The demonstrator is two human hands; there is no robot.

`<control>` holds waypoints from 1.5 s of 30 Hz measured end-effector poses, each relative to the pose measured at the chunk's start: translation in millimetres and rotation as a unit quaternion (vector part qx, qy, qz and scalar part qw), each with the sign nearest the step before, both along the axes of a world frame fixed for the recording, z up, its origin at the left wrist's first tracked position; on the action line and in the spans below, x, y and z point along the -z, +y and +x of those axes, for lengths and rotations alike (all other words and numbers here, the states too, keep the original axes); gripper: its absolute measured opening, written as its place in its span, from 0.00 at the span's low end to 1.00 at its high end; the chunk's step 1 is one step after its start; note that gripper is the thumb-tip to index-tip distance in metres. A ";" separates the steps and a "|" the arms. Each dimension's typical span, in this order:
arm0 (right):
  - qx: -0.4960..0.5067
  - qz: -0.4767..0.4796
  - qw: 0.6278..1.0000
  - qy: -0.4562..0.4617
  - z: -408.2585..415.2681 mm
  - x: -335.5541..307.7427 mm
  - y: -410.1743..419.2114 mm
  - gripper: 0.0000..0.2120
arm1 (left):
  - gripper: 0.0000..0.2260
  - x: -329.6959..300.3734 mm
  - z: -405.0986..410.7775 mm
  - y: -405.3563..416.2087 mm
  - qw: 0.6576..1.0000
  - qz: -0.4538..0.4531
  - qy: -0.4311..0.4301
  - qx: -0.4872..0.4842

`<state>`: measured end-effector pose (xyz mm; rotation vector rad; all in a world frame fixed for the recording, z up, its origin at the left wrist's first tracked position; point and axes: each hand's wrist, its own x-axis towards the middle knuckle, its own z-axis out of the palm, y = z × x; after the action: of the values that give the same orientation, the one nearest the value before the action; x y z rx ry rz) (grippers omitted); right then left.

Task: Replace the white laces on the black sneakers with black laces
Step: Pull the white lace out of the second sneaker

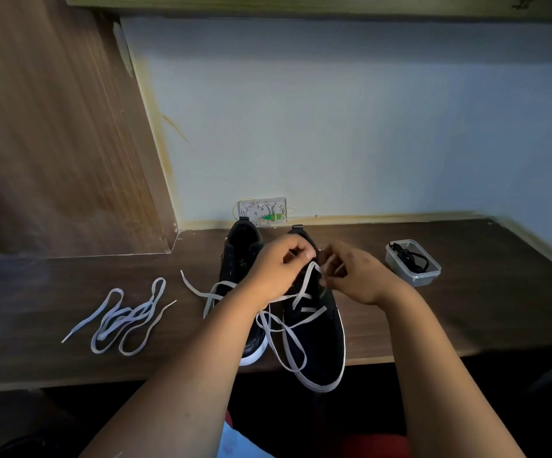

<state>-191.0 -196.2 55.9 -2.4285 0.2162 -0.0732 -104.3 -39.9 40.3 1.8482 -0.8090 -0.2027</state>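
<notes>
Shoes point(314, 328) stand side by side on the desk point(433, 312), heels toward the wall, toes toward me; I take the right shoe as landmark. Left shoe point(240, 249) touches or nearly touches it on its left side and shows bare eyelets, as far as I can see.

Left hand point(276, 269) lies over the upper part of the right shoe, fingers curled, thumb and forefinger pinching the white lace point(306, 284) near the top eyelets. Right hand point(357, 276) sits just right of the tongue, fingers bent, pinching the same lace; I cannot tell exactly which strand each fingertip holds, as the picture is blurred there.

White lace remains threaded through the lower eyelets of the right shoe, crossing the tongue in two or three bars. Its loose lengths trail over the toe in a long loop, and leftward across the left shoe onto the desk.

Second lace point(126, 320), white and fully free, lies in a loose tangle on the desk, well left of the right shoe and apart from both shoes.

Tub point(413, 264), clear plastic and lidless, stands on the desk to the right of the right shoe, beyond my right hand. Black laces point(411, 259) lie coiled inside it.

Wall box point(263, 211), white with a green part, sits behind the shoes at the desk's back edge
</notes>
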 end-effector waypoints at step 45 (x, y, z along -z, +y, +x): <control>-0.019 0.072 0.993 0.089 0.8 8.7 6.4 0.08 | 0.11 -34.5 5.2 16.2 0.838 -0.415 0.354 -0.024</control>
<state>-190.2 -189.8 47.2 -2.2945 0.2474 0.1702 -99.1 -23.7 74.8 0.8468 -0.2356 -0.3983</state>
